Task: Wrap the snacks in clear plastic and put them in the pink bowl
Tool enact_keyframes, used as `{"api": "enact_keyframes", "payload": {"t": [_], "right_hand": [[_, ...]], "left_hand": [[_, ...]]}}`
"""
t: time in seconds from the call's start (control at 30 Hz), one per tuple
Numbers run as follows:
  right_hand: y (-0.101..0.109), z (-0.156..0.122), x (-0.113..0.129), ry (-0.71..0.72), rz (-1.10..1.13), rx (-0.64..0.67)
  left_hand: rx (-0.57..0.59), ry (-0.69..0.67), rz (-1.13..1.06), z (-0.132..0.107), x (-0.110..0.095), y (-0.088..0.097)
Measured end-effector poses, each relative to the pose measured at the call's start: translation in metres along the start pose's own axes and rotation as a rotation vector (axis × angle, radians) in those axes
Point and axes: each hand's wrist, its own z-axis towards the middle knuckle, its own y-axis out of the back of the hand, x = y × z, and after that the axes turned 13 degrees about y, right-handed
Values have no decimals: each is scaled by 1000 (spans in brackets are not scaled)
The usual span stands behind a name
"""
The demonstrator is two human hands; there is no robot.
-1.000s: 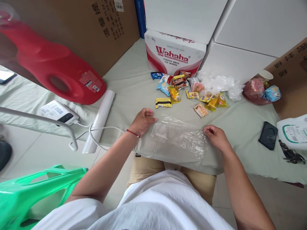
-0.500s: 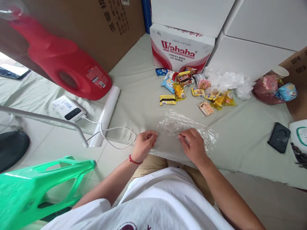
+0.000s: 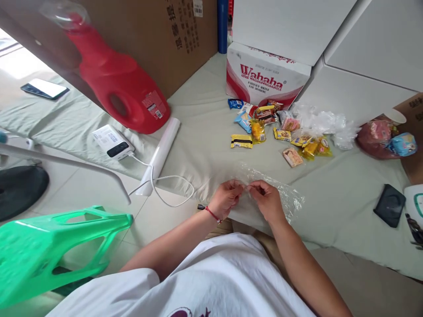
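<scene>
A thin clear plastic bag [image 3: 291, 197] lies crinkled on the cloth in front of me, its near left part running under my fingers. My left hand [image 3: 226, 199], with a red cord at the wrist, pinches the bag's edge. Close against it, almost fingertip to fingertip, my right hand [image 3: 268, 201] pinches the same edge. Beyond the bag are several wrapped snacks: a yellow packet [image 3: 241, 141], a pink-and-cream packet [image 3: 292, 157] and a yellow cookie packet [image 3: 282, 134] are nearest. The exact bit of plastic between the fingertips is too fine to make out.
A Wahaha carton [image 3: 264, 79] stands behind the snacks, beside crumpled clear bags [image 3: 325, 121]. At right are a filled bowl [image 3: 373, 143] and a black phone-like slab [image 3: 390, 205]. Leftward lie a white roll [image 3: 161, 154], a cabled power bank [image 3: 112, 141], and a red jug [image 3: 122, 88].
My left hand has moved right and met my right hand at the plastic bag's edge; before, they were apart. The view has shifted slightly left.
</scene>
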Motion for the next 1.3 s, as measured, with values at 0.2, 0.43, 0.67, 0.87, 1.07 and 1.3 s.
{"api": "enact_keyframes", "payload": {"t": [0.2,0.43,0.67,0.87,1.07,1.3], "right_hand": [[54,5,8,-105,301,-168],[124,26,6,-139,114,-360],[125,40,-14,-223,119,-374],[92,33,-34,-236,287,-495],[129,47,-32,-167,79,-358],[171,120,-21,215,-497,100]], "left_hand": [[165,134,218,-1,-22,16],[308,208,530,12,-70,52],[-262,-147,343,37,-112,55],[-398,-824,523,3,-47,-25],[-129,-745,1503,9,23,-39],[-34,-874,1736,-50,46,-8]]}}
